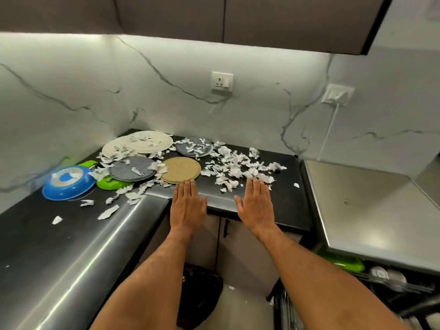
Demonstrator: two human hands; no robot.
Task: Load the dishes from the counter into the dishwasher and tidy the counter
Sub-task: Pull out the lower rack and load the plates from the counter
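Both hands, left hand (pixel 188 206) and right hand (pixel 256 206), flat and empty over the counter (pixel 59 239); plates (pixel 148 141), blue bowl (pixel 67 183) and paper scraps (pixel 238 166) still unloaded, barely started imo

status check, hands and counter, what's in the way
Left hand and right hand open, flat, holding nothing. Plates not yet loaded, on counter. Torn paper scraps scattered over plates and counter.

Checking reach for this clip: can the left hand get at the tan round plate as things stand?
Probably yes. The left hand is open and flat, its fingertips right at the near edge of the tan plate. Nothing lies between them; only paper scraps sit around the plate.
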